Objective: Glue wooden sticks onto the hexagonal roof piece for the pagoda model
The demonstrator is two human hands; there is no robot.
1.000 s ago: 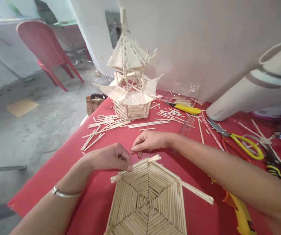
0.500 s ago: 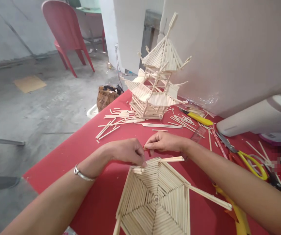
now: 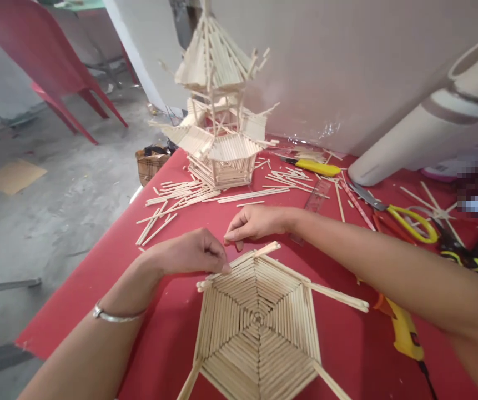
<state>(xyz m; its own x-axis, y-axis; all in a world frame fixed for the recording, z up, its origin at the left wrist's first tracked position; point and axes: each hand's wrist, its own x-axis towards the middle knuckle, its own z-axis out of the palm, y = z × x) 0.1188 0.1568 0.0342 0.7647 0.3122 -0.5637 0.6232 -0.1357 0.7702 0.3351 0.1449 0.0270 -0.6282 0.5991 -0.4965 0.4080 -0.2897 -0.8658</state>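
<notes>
A hexagonal panel of thin wooden sticks [image 3: 280, 328], laid in rings around its centre, is in front of me on the red tabletop. Stick bundles jut from its corners. My left hand [image 3: 195, 253], with a silver bangle on the wrist, is closed, its fingertips at the panel's upper left edge beside a short stick bundle [image 3: 204, 284]. Just beyond that edge, my right hand [image 3: 253, 223] is closed in a pinch, apart from the panel. Whatever either hand's fingers hold is hidden or too small to name.
A stick-built pagoda model [image 3: 222, 150] stands at the back among loose sticks [image 3: 180, 194]. To the right are a yellow cutter knife [image 3: 316, 166], a ruler [image 3: 320, 194], yellow-handled scissors [image 3: 409, 222], a yellow glue gun [image 3: 405, 330] and a thick pale tube [image 3: 422, 128].
The view has shifted, so the pagoda and tools appear further left. The short bundle at the panel's upper left corner shows more clearly beside my left hand. Both hands stay closed.
</notes>
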